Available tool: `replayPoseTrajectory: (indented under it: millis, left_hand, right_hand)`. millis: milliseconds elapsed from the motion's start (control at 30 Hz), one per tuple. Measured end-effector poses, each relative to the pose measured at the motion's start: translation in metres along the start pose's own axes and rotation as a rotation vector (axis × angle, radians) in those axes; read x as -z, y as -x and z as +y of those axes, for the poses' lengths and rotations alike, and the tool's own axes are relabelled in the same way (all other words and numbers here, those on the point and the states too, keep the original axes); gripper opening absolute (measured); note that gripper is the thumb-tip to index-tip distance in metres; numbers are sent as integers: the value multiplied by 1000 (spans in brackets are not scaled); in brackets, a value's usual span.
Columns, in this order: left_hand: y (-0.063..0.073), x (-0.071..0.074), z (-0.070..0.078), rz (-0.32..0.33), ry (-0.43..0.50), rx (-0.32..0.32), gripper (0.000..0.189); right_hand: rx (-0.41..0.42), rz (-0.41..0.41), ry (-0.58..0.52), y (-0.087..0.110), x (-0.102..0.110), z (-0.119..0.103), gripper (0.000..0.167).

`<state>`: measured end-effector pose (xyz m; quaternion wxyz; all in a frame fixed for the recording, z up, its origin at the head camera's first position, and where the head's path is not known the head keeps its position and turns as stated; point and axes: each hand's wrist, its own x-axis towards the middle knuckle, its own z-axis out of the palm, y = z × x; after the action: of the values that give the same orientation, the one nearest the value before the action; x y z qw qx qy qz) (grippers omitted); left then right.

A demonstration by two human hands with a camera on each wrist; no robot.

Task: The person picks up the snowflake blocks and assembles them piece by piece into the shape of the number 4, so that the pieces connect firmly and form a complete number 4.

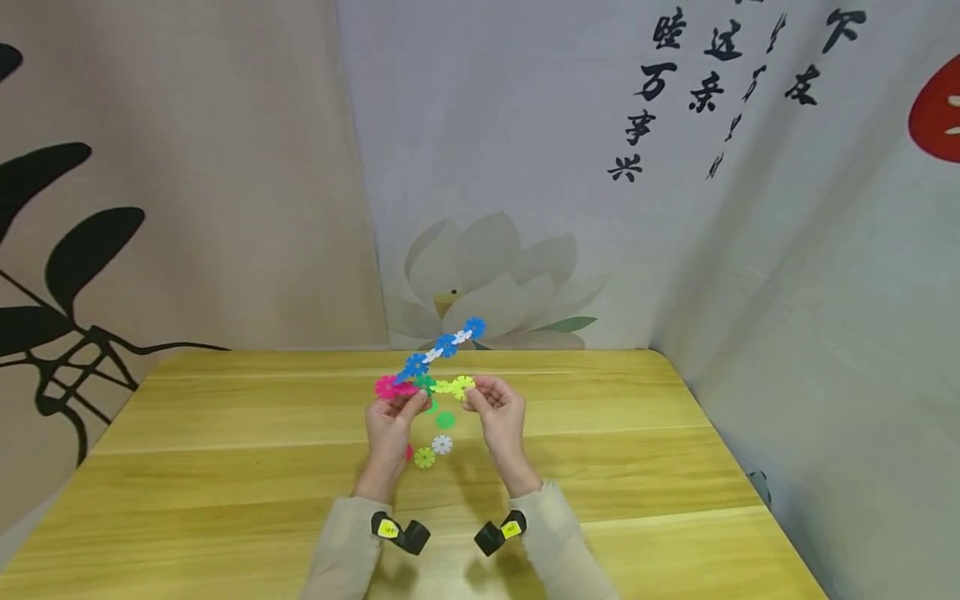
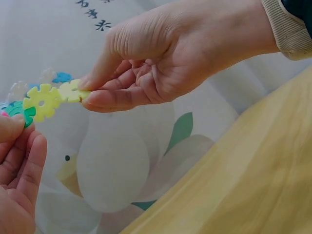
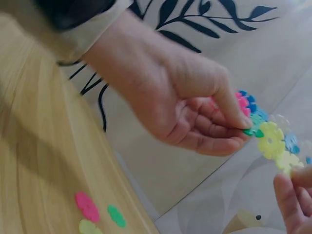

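Notched plastic snowflake discs are slotted together and held up above the table. My left hand pinches a green disc at the joint between thumb and fingers. On the right, my right hand pinches the outer one of two linked yellow discs; the inner yellow disc joins the green one. From the joint, a strand of alternating blue and white discs slants up and away to the right. Pink discs stick out on the left, above my left fingers.
Loose discs lie on the wooden table below my hands: green, white, yellow and a pink one partly hidden by the left wrist in the head view. A printed curtain hangs behind the table's far edge.
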<state>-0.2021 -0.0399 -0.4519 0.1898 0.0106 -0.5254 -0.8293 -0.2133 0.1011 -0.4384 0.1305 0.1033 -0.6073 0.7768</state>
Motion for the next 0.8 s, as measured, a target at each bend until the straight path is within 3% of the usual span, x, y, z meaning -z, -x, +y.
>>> replayPoseTrajectory:
  millis: [333, 500, 667, 800]
  left_hand:
    - [2, 1, 3, -34, -81, -20, 6]
    - [4, 3, 2, -42, -109, -33, 2]
    - [5, 4, 1, -61, -97, -42, 16]
    - [6, 6, 1, -63, -86, -33, 13]
  right_hand:
    - [-42, 27, -18, 1, -2, -5, 15]
    - [1, 50, 15, 2, -3, -5, 9]
    - [36, 36, 55, 1, -3, -4, 10]
    - [57, 14, 75, 0, -2, -1, 10]
